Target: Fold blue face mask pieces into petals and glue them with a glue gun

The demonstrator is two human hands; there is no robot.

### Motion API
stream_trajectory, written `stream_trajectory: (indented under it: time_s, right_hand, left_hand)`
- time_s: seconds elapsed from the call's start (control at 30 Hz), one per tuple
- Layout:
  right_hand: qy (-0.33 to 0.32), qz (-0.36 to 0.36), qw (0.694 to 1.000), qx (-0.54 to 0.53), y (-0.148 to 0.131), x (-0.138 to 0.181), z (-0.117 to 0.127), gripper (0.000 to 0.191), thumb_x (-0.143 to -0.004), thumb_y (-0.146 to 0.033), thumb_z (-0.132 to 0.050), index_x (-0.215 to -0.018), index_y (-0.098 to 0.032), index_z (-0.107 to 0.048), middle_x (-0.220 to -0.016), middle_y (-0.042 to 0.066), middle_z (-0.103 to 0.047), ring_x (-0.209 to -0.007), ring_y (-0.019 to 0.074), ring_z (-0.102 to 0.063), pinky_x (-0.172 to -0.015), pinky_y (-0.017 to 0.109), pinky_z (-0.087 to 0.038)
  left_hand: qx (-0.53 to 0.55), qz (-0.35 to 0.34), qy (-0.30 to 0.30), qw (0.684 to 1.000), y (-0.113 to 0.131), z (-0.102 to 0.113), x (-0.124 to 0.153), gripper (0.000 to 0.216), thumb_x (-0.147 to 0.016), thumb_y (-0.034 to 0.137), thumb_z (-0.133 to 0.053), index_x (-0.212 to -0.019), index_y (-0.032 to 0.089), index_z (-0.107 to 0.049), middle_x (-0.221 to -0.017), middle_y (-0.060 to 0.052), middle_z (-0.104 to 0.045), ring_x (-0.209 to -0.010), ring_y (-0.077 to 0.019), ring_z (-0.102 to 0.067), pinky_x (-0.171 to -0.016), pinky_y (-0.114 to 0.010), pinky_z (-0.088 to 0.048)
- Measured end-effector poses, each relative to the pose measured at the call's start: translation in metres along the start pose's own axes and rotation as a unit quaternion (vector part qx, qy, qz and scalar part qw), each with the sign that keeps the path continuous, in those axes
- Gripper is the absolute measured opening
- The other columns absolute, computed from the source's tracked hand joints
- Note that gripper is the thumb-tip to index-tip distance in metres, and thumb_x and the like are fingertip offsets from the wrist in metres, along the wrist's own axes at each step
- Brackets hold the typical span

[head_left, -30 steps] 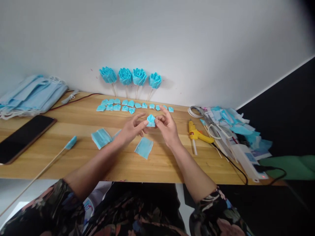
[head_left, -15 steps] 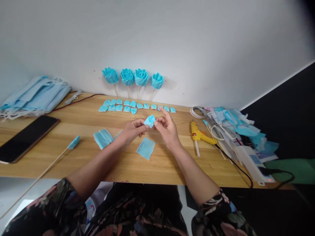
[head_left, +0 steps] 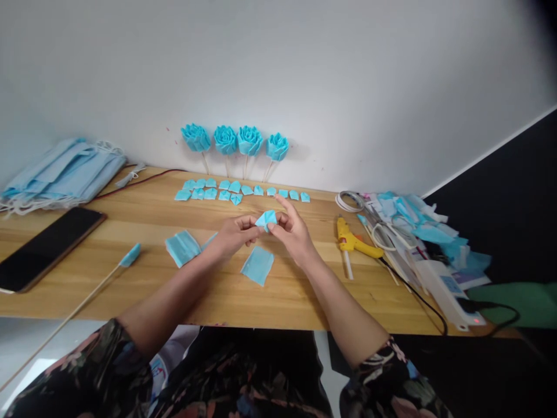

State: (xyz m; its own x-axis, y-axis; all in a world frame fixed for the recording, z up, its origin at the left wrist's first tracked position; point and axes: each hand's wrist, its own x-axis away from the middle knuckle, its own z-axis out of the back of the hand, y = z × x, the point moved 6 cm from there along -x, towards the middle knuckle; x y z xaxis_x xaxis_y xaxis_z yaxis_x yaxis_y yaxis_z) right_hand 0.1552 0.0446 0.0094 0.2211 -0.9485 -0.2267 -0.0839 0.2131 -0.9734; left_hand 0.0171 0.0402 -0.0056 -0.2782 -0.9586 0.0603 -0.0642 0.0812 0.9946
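Note:
Between both hands, above the wooden table, is a small folded piece of blue fabric (head_left: pixel 267 219). My left hand (head_left: pixel 238 233) pinches its left side. My right hand (head_left: pixel 292 230) grips its right side between thumb and fingers, with the index finger stretched out upward. Below the hands lies a flat blue fabric square (head_left: pixel 258 265). Left of it, more blue squares (head_left: pixel 183 248) lie partly behind my left forearm. Beyond the hands, small folded blue petals (head_left: pixel 224 195) are laid out in rows.
Several blue fabric flowers (head_left: pixel 225 140) on sticks lean against the wall. At left are face masks (head_left: pixel 65 174), a phone (head_left: pixel 50 247) and a stick with a blue tip (head_left: pixel 129 255). At right lie a yellow glue gun (head_left: pixel 354 241), scissors (head_left: pixel 394 235), a power strip (head_left: pixel 448 293) and fabric scraps (head_left: pixel 435 226).
My right thumb has moved left over the folded fabric piece, and its right side is now folded in more. Both hands have drawn slightly closer together.

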Motion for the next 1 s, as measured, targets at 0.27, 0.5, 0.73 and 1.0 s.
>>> stream_trajectory:
  time_s: [0.27,0.5,0.73,1.0]
  right_hand:
    - [0.042,0.013,0.999,0.024,-0.0001,-0.0005,0.0061,0.064,-0.08,-0.025,-0.064,-0.141,-0.03,-0.045,-0.073,-0.005,-0.055,-0.069,0.0137,-0.051,-0.071,0.03,-0.045]
    - [0.018,0.014,0.999,0.029,0.0052,0.0009,-0.0001,0.065,-0.081,-0.025,-0.063,-0.143,-0.032,-0.043,-0.078,-0.002,-0.059,-0.074,0.0154,-0.055,-0.075,0.032,-0.048]
    - [0.023,0.003,1.0,-0.002,0.0038,0.0012,-0.0023,0.07,-0.079,-0.025,-0.065,-0.144,-0.031,-0.04,-0.074,-0.005,-0.059,-0.07,0.0135,-0.055,-0.075,0.031,-0.047]
    - [-0.001,-0.03,0.997,-0.074,0.0023,-0.0016,0.0048,0.064,-0.078,-0.033,-0.067,-0.138,-0.031,-0.047,-0.102,0.002,-0.07,-0.095,0.0184,-0.065,-0.09,0.037,-0.051]
  left_hand:
    - [-0.01,0.006,-0.029,1.0,-0.0011,-0.0034,-0.0006,0.029,-0.071,0.041,-0.074,-0.087,0.018,-0.066,-0.07,0.001,-0.06,-0.058,-0.0095,-0.05,-0.056,-0.023,-0.04]
    - [-0.023,-0.004,0.012,1.0,0.0049,-0.0003,0.0009,0.03,-0.069,0.044,-0.074,-0.072,0.018,-0.06,-0.061,0.003,-0.053,-0.055,-0.009,-0.046,-0.054,-0.023,-0.036]
    - [-0.013,-0.001,0.017,1.0,0.0068,-0.001,0.0022,0.026,-0.067,0.039,-0.072,-0.07,0.016,-0.06,-0.059,0.004,-0.052,-0.054,-0.0085,-0.043,-0.056,-0.024,-0.036]
    - [0.01,0.001,0.035,0.999,0.0026,0.0034,-0.0002,0.024,-0.067,0.037,-0.071,-0.067,0.017,-0.059,-0.057,0.004,-0.052,-0.053,-0.0083,-0.042,-0.055,-0.025,-0.035]
